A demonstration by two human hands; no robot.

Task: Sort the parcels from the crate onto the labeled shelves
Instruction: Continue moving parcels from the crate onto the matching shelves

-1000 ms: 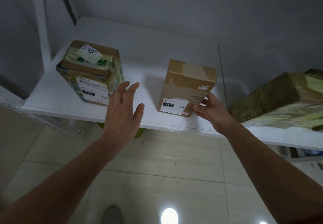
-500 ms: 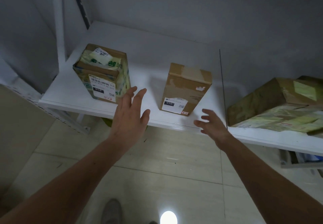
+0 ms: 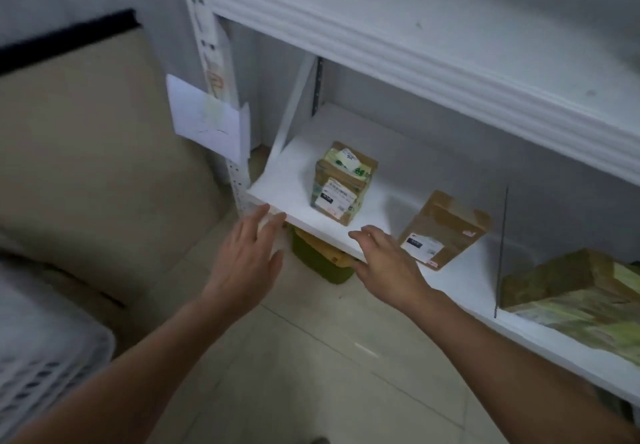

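Hovering before the shelf (image 3: 301, 166), the left hand (image 3: 247, 263) and right hand (image 3: 388, 263) hold nothing, fingers (image 3: 259, 216) spread. Three parcels (image 3: 341, 184) sit on it; what remains in the crate (image 3: 45, 357) is out of view.

I can't read a single word or number from here; blur eats all of it. The green-taped parcel (image 3: 360, 187) carries a white shipping label (image 3: 335, 198) on its front, with a small black patch and barcode-like lines, and a white sticker (image 3: 348, 159) on top whose dark marks I can't make out. The brown parcel (image 3: 446, 225) has a white label (image 3: 420, 244) low on its front, also with a black patch, characters illegible. A white paper sheet (image 3: 207, 118) hangs on the shelf upright (image 3: 238, 184), showing only faint scribbles. Above it I see an orange mark (image 3: 215, 80) that I can't decipher.
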